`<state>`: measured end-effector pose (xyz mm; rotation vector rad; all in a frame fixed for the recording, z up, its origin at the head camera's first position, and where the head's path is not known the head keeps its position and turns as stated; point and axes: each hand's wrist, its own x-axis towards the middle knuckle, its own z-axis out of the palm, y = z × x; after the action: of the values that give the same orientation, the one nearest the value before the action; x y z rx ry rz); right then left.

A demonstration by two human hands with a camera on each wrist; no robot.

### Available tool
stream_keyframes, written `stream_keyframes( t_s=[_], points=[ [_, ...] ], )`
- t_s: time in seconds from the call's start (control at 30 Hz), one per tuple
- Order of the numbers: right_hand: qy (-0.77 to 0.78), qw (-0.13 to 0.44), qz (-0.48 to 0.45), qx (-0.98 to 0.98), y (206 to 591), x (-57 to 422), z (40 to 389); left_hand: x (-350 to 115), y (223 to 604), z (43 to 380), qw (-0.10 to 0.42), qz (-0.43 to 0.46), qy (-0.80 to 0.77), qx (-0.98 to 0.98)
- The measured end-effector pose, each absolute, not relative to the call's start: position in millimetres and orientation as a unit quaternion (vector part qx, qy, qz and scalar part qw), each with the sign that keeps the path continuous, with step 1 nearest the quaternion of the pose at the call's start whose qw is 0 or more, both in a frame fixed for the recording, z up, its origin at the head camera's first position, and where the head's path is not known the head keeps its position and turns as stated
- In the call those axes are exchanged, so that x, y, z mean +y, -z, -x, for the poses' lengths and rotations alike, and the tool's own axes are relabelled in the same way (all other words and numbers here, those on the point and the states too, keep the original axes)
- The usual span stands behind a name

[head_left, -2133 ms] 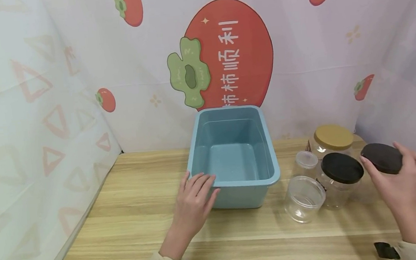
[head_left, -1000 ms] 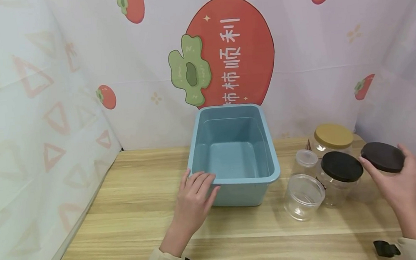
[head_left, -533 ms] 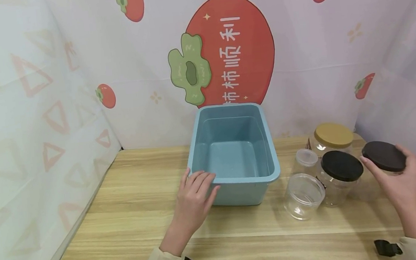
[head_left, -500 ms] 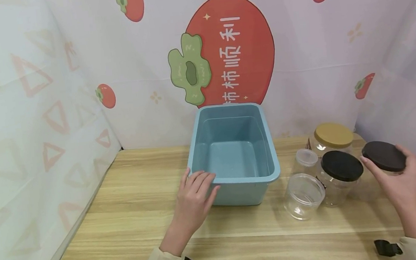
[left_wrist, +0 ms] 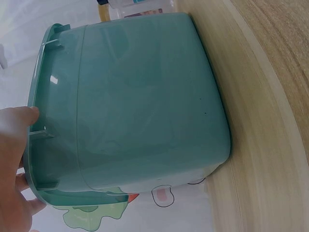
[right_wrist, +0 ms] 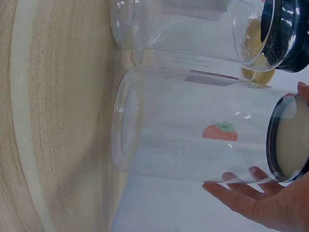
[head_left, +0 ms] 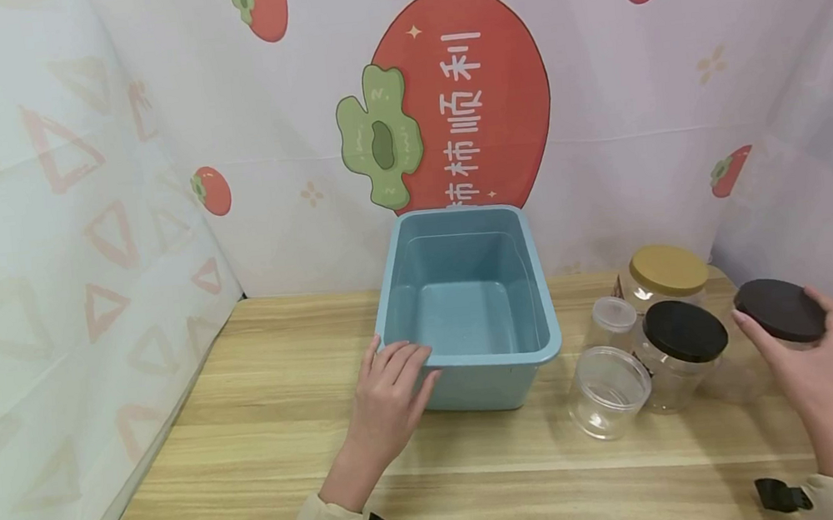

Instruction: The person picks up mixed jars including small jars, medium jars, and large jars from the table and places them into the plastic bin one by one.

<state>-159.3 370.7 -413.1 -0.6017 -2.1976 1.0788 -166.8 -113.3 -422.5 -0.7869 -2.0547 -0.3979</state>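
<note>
At the right of the head view, the right hand (head_left: pixel 818 359) curls thumb and fingers about the dark lid (head_left: pixel 781 310) of a tall clear jar (right_wrist: pixel 193 150), upright; whether its base touches the table (head_left: pixel 499 495) I cannot tell. At centre, the left hand (head_left: pixel 387 405) grips the blue tub (head_left: pixel 490 361) by its rim's lower-left corner — thumb outside. The likeliest trouble is a knock: a swing leftward could tip the neighbouring black-lidded jar (head_left: pixel 684 332) into the short clear jar (head_left: pixel 602 405). A loose lid could also let the jar body drop.
</note>
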Motion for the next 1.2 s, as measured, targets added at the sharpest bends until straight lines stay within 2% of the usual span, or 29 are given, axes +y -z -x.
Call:
stream_keyframes(
  t_s=[0.47, 1.07, 1.2],
  points=[
    [-0.371, 0.361, 0.194, -0.834, 407, 369, 155, -115, 421, 166, 0.436, 0.317, 0.162, -0.827],
    [-0.358, 0.388, 0.170, -0.832, 398, 368, 146, -110, 419, 164, 0.449, 0.304, 0.147, -0.828],
    [-0.365, 0.380, 0.162, -0.835, 395, 367, 144, -110, 418, 163, 0.450, 0.302, 0.148, -0.827]
  ],
)
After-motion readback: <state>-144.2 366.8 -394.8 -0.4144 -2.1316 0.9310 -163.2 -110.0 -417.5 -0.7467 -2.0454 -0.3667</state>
